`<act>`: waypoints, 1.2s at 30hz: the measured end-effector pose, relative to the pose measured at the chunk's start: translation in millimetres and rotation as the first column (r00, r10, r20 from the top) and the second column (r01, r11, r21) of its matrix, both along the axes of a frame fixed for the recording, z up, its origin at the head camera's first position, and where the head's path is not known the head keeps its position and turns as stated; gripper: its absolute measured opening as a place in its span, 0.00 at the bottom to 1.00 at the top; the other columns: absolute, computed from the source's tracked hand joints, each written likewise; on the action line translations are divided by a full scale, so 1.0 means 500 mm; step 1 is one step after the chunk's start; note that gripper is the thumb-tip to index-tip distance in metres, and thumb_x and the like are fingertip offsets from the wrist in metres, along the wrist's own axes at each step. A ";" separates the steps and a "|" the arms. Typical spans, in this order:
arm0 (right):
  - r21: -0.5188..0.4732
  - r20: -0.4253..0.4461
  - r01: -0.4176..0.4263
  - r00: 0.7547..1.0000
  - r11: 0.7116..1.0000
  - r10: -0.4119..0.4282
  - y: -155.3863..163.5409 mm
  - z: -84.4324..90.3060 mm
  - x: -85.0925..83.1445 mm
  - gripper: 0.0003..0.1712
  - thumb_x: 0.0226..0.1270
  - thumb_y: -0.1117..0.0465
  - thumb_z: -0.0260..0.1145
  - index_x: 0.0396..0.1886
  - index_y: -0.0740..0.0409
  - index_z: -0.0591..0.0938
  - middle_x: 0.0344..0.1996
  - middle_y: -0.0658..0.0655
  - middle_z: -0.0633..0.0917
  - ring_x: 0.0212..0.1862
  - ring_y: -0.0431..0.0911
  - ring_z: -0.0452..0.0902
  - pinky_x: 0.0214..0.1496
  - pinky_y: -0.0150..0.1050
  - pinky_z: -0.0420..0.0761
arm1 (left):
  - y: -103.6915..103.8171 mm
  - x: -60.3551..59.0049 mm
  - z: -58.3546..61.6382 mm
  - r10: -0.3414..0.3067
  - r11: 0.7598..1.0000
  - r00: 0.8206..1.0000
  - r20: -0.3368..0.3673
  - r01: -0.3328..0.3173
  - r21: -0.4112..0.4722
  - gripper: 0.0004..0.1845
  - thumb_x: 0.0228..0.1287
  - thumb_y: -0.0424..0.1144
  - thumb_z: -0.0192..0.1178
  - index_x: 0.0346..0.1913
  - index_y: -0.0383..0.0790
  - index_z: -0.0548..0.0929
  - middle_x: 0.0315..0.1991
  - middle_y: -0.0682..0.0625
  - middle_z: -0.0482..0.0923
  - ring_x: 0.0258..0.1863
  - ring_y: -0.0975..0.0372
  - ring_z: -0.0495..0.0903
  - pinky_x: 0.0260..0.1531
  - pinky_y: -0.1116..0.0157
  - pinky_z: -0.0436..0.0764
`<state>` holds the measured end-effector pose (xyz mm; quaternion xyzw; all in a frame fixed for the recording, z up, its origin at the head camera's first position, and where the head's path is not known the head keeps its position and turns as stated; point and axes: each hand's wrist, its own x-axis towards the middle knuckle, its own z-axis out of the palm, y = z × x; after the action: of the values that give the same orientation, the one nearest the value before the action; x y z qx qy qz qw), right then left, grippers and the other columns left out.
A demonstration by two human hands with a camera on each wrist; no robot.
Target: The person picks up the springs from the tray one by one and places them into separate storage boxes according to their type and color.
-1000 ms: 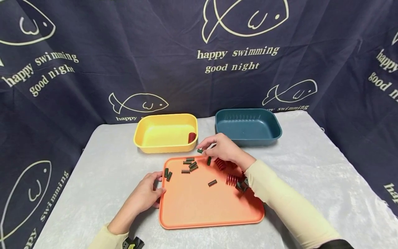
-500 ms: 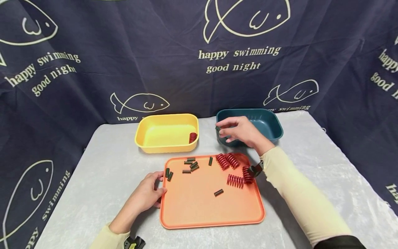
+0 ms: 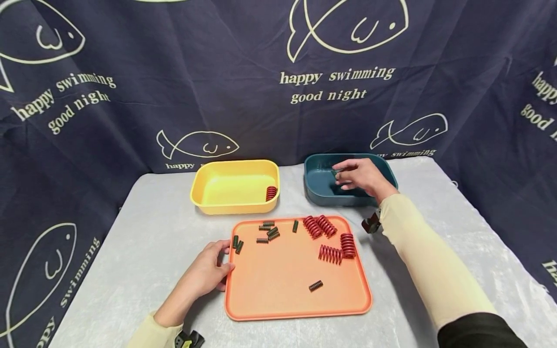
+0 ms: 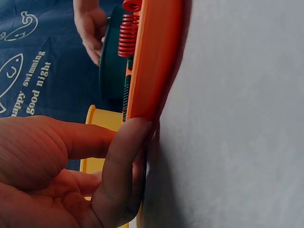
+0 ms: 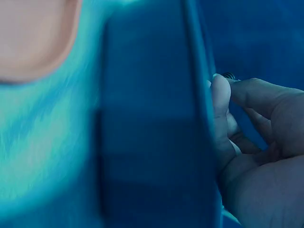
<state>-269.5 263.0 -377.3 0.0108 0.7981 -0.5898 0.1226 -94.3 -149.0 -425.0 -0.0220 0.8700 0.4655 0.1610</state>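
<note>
My right hand [image 3: 360, 175] pinches a small dark green spring [image 3: 334, 173] between thumb and fingertips, inside the teal bin [image 3: 310, 191]. In the right wrist view, the tip of that spring [image 5: 229, 75] shows past the fingers. At the left edge of the orange tray [image 3: 278, 290], my left hand [image 3: 208, 270] grips the rim. Several small green springs [image 3: 273, 233] lie along the tray's back left, and a single dark small spring [image 3: 315, 286] is near the front. Several large red springs [image 3: 330, 254] rest at the tray's right side.
A yellow bin [image 3: 226, 209] stands at the back left, with a large red spring [image 3: 271, 193] in its right end. Both bins sit on a grey cloth-covered table [image 3: 152, 208], before a dark blue curtain [image 3: 243, 96].
My right hand has carried the small green spring from the tray's back edge rightward into the teal bin. The lone dark spring has rolled toward the tray's front right. My left hand stays put.
</note>
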 end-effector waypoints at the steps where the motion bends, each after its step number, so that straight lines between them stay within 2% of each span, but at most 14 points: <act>1: 0.015 0.008 0.008 1.000 1.000 -0.008 0.004 -0.005 -0.003 0.22 0.73 0.71 0.66 0.65 0.71 0.78 0.47 0.66 0.87 0.40 0.44 0.88 0.41 0.39 0.91 | 0.000 0.000 0.000 -0.001 1.000 1.000 0.000 0.001 0.001 0.31 0.66 0.22 0.65 0.71 0.34 0.72 0.45 0.41 0.67 0.20 0.56 0.79 0.15 0.59 0.87; 7: 0.078 0.060 0.046 0.997 0.996 -0.050 0.022 -0.027 -0.017 0.21 0.72 0.73 0.65 0.63 0.70 0.80 0.45 0.67 0.88 0.37 0.44 0.89 0.36 0.36 0.91 | 0.002 -0.001 -0.005 -0.005 1.000 1.000 0.004 0.004 0.005 0.31 0.66 0.23 0.65 0.72 0.34 0.71 0.45 0.41 0.67 0.20 0.56 0.79 0.15 0.59 0.87; 12: 0.143 0.074 0.039 0.996 0.989 -0.050 0.028 -0.034 -0.020 0.21 0.71 0.75 0.64 0.63 0.72 0.79 0.44 0.68 0.88 0.36 0.44 0.88 0.34 0.36 0.90 | 0.003 0.001 -0.005 -0.004 1.000 1.000 0.006 0.004 0.004 0.31 0.67 0.23 0.65 0.71 0.33 0.71 0.46 0.42 0.67 0.21 0.56 0.78 0.15 0.60 0.87; 16: 0.165 0.065 0.036 0.997 0.986 -0.048 0.028 -0.031 -0.019 0.21 0.72 0.74 0.64 0.63 0.71 0.80 0.47 0.69 0.87 0.37 0.45 0.88 0.34 0.37 0.91 | 0.002 0.002 -0.004 -0.007 1.000 1.000 -0.001 0.007 -0.005 0.30 0.66 0.23 0.65 0.71 0.32 0.71 0.46 0.41 0.68 0.21 0.56 0.78 0.15 0.61 0.87; 20: 0.169 0.018 0.013 1.000 0.985 -0.016 0.022 -0.019 -0.011 0.19 0.73 0.71 0.64 0.62 0.70 0.81 0.49 0.71 0.86 0.38 0.47 0.89 0.35 0.39 0.91 | 0.002 0.000 -0.004 -0.005 1.000 1.000 -0.005 0.005 -0.007 0.30 0.66 0.23 0.65 0.71 0.32 0.71 0.46 0.41 0.68 0.21 0.56 0.78 0.15 0.60 0.87; 23: 0.151 -0.020 -0.020 1.000 0.988 0.023 0.009 -0.004 0.000 0.19 0.75 0.69 0.64 0.62 0.70 0.80 0.50 0.70 0.86 0.40 0.47 0.88 0.37 0.40 0.91 | 0.002 -0.001 -0.004 -0.007 1.000 1.000 -0.005 0.007 -0.004 0.30 0.66 0.23 0.65 0.71 0.32 0.72 0.46 0.41 0.68 0.21 0.56 0.78 0.15 0.60 0.87; 29: 0.044 -0.054 -0.105 0.993 0.994 0.107 -0.035 0.028 0.027 0.22 0.74 0.64 0.68 0.63 0.70 0.80 0.49 0.66 0.87 0.44 0.49 0.88 0.41 0.42 0.91 | 0.001 -0.002 -0.005 -0.008 1.000 1.000 -0.001 0.008 -0.003 0.30 0.66 0.22 0.65 0.70 0.33 0.72 0.46 0.41 0.68 0.21 0.56 0.78 0.15 0.60 0.87; 36: -0.099 -0.064 -0.201 0.979 0.974 0.196 -0.117 0.024 0.067 0.21 0.69 0.66 0.72 0.59 0.68 0.83 0.44 0.63 0.88 0.40 0.48 0.88 0.37 0.44 0.92 | -0.001 -0.001 -0.001 -0.009 1.000 1.000 -0.011 0.009 -0.016 0.30 0.65 0.22 0.66 0.70 0.33 0.72 0.45 0.42 0.68 0.21 0.56 0.78 0.15 0.60 0.87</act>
<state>-236.1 204.4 -365.1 -0.0914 0.7661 -0.6158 0.1599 -94.7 -149.3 -425.6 -0.0168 0.8748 0.4577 0.1581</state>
